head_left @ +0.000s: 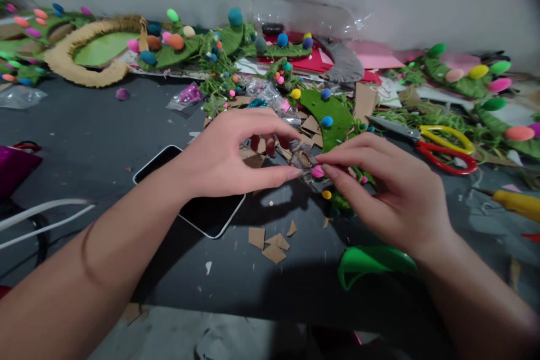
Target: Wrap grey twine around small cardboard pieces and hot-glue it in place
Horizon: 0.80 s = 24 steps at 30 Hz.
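Observation:
Between my hands, above the dark table, is a small grey yarn-wrapped piece with a tan patch in its middle. My left hand grips it from the left, thumb below and index finger above. From the right, my right hand pinches its edge between thumb and fingertips. What else the right fingertips may hold is too small to make out. Behind the piece are a pink pompom and a green crescent with coloured pompoms. A phone lies beneath my left wrist.
Scissors with red and yellow handles lie at right, near a yellow-handled tool. A green tape dispenser-like object sits by my right wrist. Cardboard scraps lie in front. Pompom-covered green wreaths and a tan ring line the wall.

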Each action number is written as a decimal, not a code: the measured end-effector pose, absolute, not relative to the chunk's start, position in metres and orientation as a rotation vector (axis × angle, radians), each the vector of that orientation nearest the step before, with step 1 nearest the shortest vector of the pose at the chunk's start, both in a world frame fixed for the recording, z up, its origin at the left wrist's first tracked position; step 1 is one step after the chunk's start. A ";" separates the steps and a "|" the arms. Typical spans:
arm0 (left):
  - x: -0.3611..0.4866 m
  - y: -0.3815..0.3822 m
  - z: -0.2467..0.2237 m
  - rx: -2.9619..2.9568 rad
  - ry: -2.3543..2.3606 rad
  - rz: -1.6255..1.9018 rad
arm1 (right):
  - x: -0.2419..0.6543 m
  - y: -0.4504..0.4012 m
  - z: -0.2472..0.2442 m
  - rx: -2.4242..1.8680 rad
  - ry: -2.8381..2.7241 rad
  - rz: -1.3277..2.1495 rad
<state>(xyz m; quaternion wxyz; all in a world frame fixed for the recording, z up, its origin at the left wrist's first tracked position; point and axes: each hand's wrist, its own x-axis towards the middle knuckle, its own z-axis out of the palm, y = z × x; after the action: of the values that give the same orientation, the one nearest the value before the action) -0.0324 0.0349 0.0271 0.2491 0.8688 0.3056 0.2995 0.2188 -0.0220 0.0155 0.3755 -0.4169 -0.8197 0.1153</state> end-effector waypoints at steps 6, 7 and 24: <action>-0.030 0.032 0.028 2.361 0.836 0.848 | 0.220 -0.025 0.015 -0.960 -2.223 0.151; -0.030 0.032 0.028 2.360 0.832 0.855 | 0.220 -0.026 0.015 -0.955 -2.226 0.128; -0.029 0.034 0.025 2.308 0.776 0.891 | 0.218 -0.026 0.019 -0.989 -2.168 0.253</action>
<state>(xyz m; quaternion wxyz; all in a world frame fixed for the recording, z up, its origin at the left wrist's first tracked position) -0.0293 0.0340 0.0253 0.2710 0.8568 0.2880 0.3308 0.2180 -0.0262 0.0187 0.3638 -0.3845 -0.8427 0.0984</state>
